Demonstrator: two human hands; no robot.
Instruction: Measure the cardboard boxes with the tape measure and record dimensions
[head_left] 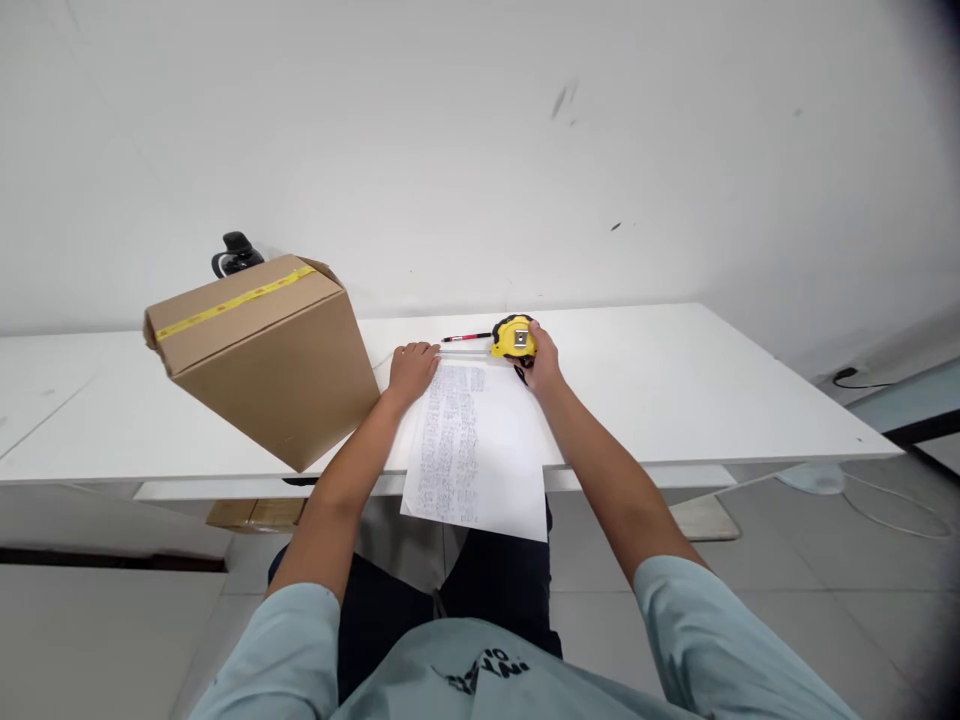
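A yellow tape measure [513,338] rests on the white table [675,390], and my right hand [541,362] is wrapped round its right side. Its blade [465,352] is drawn out to the left along the top edge of a printed sheet of paper [480,450]. My left hand [412,369] presses on the blade's end at the sheet's top left corner, fingers curled down. The sheet hangs over the table's front edge above my lap.
A cardboard box [262,350] taped in yellow stands on the table left of my left arm. A red and black pen [465,338] lies just behind the blade. A black device [236,253] peeks from behind the box. A cable [885,500] runs over the floor at right.
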